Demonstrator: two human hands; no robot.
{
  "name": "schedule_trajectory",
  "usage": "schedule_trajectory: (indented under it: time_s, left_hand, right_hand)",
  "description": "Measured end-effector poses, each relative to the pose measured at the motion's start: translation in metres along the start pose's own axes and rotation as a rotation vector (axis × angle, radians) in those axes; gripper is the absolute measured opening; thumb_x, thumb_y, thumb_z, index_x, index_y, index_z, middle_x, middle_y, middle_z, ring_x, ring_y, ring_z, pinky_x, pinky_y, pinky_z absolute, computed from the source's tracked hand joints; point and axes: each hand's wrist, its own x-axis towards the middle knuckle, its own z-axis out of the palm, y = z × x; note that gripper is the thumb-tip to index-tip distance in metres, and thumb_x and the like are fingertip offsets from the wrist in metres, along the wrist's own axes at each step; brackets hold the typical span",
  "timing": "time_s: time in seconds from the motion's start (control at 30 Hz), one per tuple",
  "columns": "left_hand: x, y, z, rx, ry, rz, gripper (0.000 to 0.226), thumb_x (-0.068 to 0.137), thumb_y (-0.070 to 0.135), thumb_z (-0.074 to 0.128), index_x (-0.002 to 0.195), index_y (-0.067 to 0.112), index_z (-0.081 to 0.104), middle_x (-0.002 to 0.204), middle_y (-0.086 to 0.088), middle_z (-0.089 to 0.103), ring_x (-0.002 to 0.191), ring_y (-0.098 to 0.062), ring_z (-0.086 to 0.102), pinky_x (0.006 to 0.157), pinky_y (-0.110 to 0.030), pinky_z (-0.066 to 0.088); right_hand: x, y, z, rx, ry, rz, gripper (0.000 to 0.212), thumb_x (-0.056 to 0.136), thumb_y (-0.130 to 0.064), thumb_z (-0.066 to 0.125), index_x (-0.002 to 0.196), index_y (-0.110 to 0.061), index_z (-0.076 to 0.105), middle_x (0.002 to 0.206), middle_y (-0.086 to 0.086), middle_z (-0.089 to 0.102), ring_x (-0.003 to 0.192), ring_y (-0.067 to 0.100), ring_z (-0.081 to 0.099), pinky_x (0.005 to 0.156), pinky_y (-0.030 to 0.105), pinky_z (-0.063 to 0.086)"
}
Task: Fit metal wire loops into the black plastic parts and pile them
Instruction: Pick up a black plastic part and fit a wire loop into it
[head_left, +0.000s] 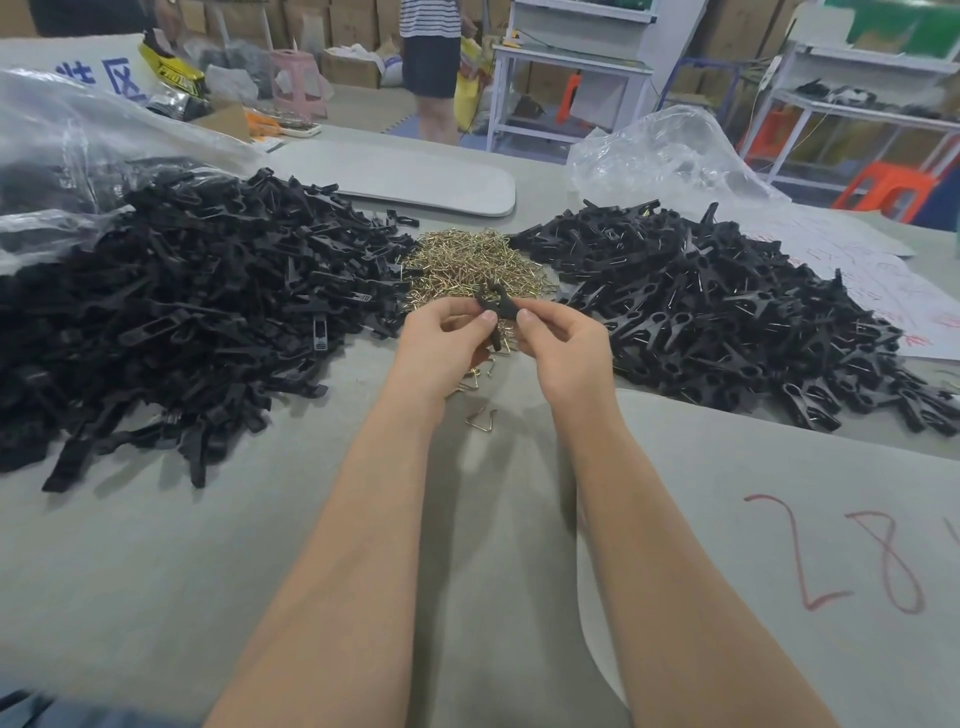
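Both forearms reach out over the grey worktop (260, 545), and the hands meet above its middle.

Left hand (441, 338): fingers curled, thumb tip pressed on a black plastic part (493, 306), gripping it from the left.
Right hand (561, 343): fingers curled, thumb and forefinger pinching the same part from the right.
The part is held off the worktop, just above the near edge of the wire heap, one end pointing up and away and the other down between the two palms. Whether a wire is seated in it cannot be told.

Heap of brass-coloured wire loops (472, 265): centre of the worktop, between the two black piles and touching both at its edges. A few loops lie scattered under the hands. One stray loop (482, 417) lies alone nearer the person, between the wrists.

Left pile of black parts (182, 312): large, no wire visible, spilling from a clear plastic bag (78, 130).
Right pile (701, 301): black parts with thin metal glints showing in many. Behind it is a second crumpled clear bag (660, 150).

Near right: a grey sheet with red handwritten digits (852, 556) lies on the worktop.

Background: another person (431, 62) stands on the floor beyond the worktop, with a pink stool (298, 83) to their left. An orange stool (883, 189) stands at far right.
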Motion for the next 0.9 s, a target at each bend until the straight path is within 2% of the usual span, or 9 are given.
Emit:
schedule_trajectory:
  time_s: [0.2, 0.27, 0.37, 0.57, 0.7, 0.83, 0.9]
  left_hand:
    - [0.0017, -0.0024, 0.0008, 0.004, -0.005, 0.004, 0.010, 0.090, 0.005, 0.060, 0.088, 0.015, 0.059, 0.078, -0.001, 0.063, 0.072, -0.011, 0.062, 0.073, -0.023, 0.056]
    - [0.0023, -0.0035, -0.0001, 0.003, -0.013, 0.009, 0.008, 0.090, 0.004, 0.060, 0.091, 0.011, 0.059, 0.078, -0.003, 0.063, 0.072, -0.013, 0.062, 0.074, -0.025, 0.055]
    - [0.0024, -0.0042, -0.0014, -0.003, -0.025, 0.010, 0.008, 0.089, 0.004, 0.061, 0.088, 0.012, 0.060, 0.078, -0.003, 0.064, 0.073, -0.014, 0.063, 0.076, -0.025, 0.055]
    - [0.0023, -0.0031, -0.0010, -0.022, -0.024, 0.003, 0.009, 0.089, 0.007, 0.063, 0.088, 0.015, 0.061, 0.082, -0.003, 0.065, 0.077, -0.015, 0.064, 0.076, -0.025, 0.056]
    - [0.0014, -0.0028, -0.0008, 0.002, -0.015, 0.020, 0.012, 0.089, 0.006, 0.062, 0.086, 0.018, 0.060, 0.081, -0.002, 0.065, 0.075, -0.013, 0.064, 0.074, -0.023, 0.055]
    - [0.0008, -0.0029, -0.0016, 0.025, -0.027, 0.023, 0.010, 0.089, 0.005, 0.062, 0.089, 0.015, 0.061, 0.081, -0.003, 0.066, 0.077, -0.015, 0.064, 0.078, -0.026, 0.055]
    - [-0.0002, -0.0019, -0.0016, 0.005, -0.035, 0.031, 0.010, 0.089, 0.006, 0.063, 0.087, 0.016, 0.062, 0.077, 0.001, 0.067, 0.073, -0.010, 0.066, 0.075, -0.024, 0.056]
  right_hand:
    - [0.0005, 0.0008, -0.0007, -0.007, 0.022, -0.006, 0.020, 0.091, -0.001, 0.055, 0.106, -0.001, 0.067, 0.096, 0.011, 0.069, 0.089, 0.017, 0.063, 0.092, 0.035, 0.052]
    - [0.0007, 0.0008, -0.0005, -0.011, -0.002, -0.004, 0.020, 0.091, -0.002, 0.056, 0.106, -0.001, 0.067, 0.096, 0.012, 0.069, 0.092, 0.021, 0.064, 0.093, 0.039, 0.051]
    - [0.0007, 0.0007, -0.0010, 0.005, -0.020, 0.007, 0.018, 0.091, -0.001, 0.055, 0.104, -0.003, 0.068, 0.091, 0.010, 0.068, 0.088, 0.019, 0.063, 0.092, 0.041, 0.052]
    - [0.0006, 0.0010, -0.0015, 0.031, 0.001, 0.007, 0.013, 0.090, -0.003, 0.058, 0.099, -0.007, 0.067, 0.080, -0.002, 0.066, 0.076, 0.008, 0.062, 0.084, 0.029, 0.053]
    - [0.0009, 0.0012, -0.0031, 0.008, 0.032, -0.007, 0.012, 0.090, -0.005, 0.059, 0.098, -0.007, 0.067, 0.084, 0.002, 0.066, 0.080, 0.011, 0.061, 0.086, 0.029, 0.052]
    - [0.0000, -0.0008, -0.0025, 0.017, -0.017, -0.007, 0.012, 0.089, -0.003, 0.059, 0.092, -0.013, 0.065, 0.078, -0.004, 0.066, 0.076, 0.009, 0.061, 0.083, 0.027, 0.052]
    - [0.0006, -0.0010, -0.0023, 0.023, -0.007, -0.006, 0.012, 0.089, -0.003, 0.059, 0.094, -0.012, 0.066, 0.080, 0.000, 0.066, 0.078, 0.011, 0.062, 0.084, 0.029, 0.053]
